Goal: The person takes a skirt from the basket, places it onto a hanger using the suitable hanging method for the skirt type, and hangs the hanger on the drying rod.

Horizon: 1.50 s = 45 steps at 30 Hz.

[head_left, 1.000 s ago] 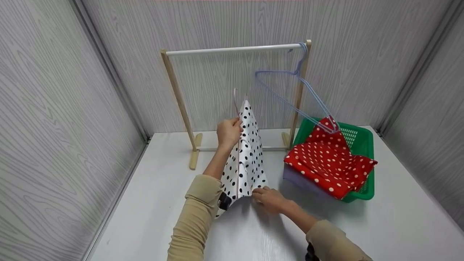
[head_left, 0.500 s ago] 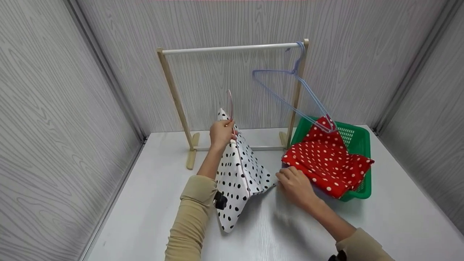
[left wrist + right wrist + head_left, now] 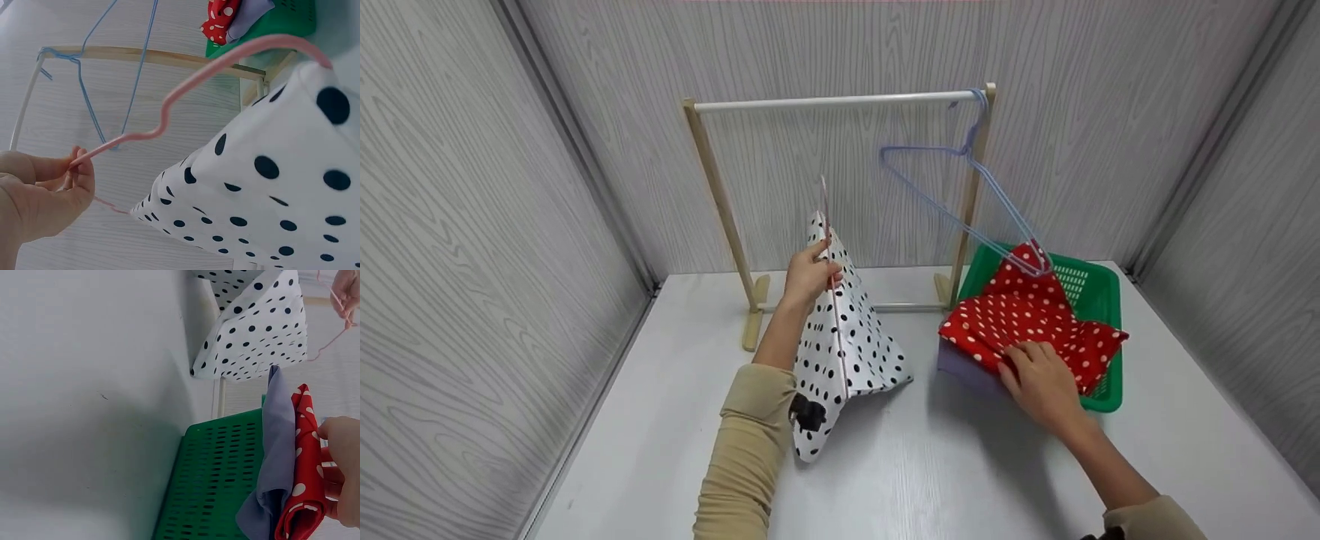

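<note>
My left hand (image 3: 808, 276) pinches a pink hanger (image 3: 194, 83) between thumb and fingers below its hook. A white cloth with black dots (image 3: 877, 352) drapes over the hanger, its two sides spreading down towards the table. On the right, my right hand (image 3: 1046, 382) rests its fingertips on the front of a red cloth with white dots (image 3: 1020, 319). That cloth lies over a green basket (image 3: 1102, 292), above a folded lavender cloth (image 3: 277, 439). In the right wrist view, the fingertips are partly hidden by the red cloth's edge.
A small rack with wooden posts and a white bar (image 3: 832, 100) stands at the back. Blue hangers (image 3: 926, 199) hang from the bar's right end, their lower corners in front of the red cloth. Grey panels stand around the white table (image 3: 660, 420).
My right hand has let go of the white cloth's lower edge and moved right onto the red cloth. The left hand has shifted slightly left with the hanger, and the white cloth has spread out.
</note>
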### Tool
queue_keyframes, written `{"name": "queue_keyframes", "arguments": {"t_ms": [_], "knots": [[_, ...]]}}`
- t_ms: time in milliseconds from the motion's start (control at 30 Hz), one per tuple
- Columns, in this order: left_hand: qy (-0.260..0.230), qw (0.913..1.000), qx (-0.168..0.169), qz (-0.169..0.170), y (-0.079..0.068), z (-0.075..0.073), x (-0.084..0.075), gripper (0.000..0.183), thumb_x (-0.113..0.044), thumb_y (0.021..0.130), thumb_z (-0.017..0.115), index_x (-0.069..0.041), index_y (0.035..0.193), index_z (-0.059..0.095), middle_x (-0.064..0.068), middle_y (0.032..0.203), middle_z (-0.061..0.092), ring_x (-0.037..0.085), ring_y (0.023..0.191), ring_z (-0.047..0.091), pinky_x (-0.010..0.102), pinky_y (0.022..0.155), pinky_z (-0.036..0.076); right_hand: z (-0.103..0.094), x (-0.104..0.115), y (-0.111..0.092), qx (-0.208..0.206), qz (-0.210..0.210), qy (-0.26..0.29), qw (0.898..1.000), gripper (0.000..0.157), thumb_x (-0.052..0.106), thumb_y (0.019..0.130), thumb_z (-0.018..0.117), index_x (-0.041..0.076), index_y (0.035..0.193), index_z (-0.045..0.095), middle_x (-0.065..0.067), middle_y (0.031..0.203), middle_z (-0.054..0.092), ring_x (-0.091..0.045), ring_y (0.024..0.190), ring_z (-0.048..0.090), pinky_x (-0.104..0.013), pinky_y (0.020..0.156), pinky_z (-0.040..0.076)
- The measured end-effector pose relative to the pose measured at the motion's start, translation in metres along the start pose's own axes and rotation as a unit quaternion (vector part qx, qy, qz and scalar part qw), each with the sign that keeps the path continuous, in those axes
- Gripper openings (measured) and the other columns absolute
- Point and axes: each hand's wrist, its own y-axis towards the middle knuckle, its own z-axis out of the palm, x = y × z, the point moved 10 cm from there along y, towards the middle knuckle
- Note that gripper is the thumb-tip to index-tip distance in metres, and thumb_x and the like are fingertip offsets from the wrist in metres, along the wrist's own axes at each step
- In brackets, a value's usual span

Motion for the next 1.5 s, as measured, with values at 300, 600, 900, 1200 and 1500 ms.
{"name": "queue_keyframes", "arguments": {"t_ms": [300,600,900,1200,1500], "knots": [[-0.039,0.9982,-0.044,0.016,0.002,-0.003,-0.011,0.032,0.007,0.083,0.06,0.013,0.114,0.057,0.026,0.096,0.065,0.018,0.071,0.066,0.021,0.061,0.051,0.005,-0.005,-0.01,0.024,-0.003,-0.027,0.999,0.04,0.022,0.073,0.078,0.001,0.103,0.064,-0.018,0.099,0.061,-0.032,0.088,0.052,-0.045,0.074,0.048],[-0.01,0.9881,-0.139,0.066,0.006,-0.01,-0.037,0.021,0.005,0.087,0.054,0.009,0.106,0.064,0.02,0.089,0.067,0.018,0.07,0.064,0.024,0.064,0.051,0.01,-0.01,-0.013,0.054,0.002,-0.025,0.998,0.043,0.026,0.077,0.074,0.003,0.112,0.064,-0.018,0.104,0.06,-0.032,0.091,0.051,-0.047,0.075,0.047],[0.017,0.9699,-0.209,0.125,0.014,-0.016,-0.083,0.023,0.009,0.085,0.052,0.009,0.105,0.064,0.02,0.088,0.067,0.02,0.071,0.06,0.018,0.055,0.041,0.011,-0.011,-0.014,0.063,0.009,-0.023,0.998,0.042,0.025,0.078,0.073,0.003,0.113,0.064,-0.018,0.105,0.06,-0.032,0.093,0.051,-0.047,0.077,0.046],[0.028,0.9648,-0.225,0.134,0.03,-0.024,-0.109,0.026,0.01,0.084,0.049,0.01,0.104,0.065,0.018,0.088,0.065,0.018,0.072,0.057,0.02,0.057,0.042,0.01,-0.008,-0.014,0.062,-0.007,-0.027,0.998,0.045,0.023,0.074,0.077,0.003,0.112,0.065,-0.017,0.106,0.061,-0.031,0.095,0.051,-0.046,0.077,0.047],[0.038,0.9726,-0.206,0.1,0.048,-0.035,-0.105,0.028,0.004,0.089,0.049,0.008,0.115,0.06,0.02,0.111,0.062,0.023,0.097,0.061,0.028,0.078,0.048,0.011,-0.005,-0.01,0.058,-0.023,-0.021,0.998,0.042,0.019,0.073,0.076,0.003,0.11,0.066,-0.015,0.105,0.061,-0.03,0.094,0.051,-0.043,0.076,0.046]]}}
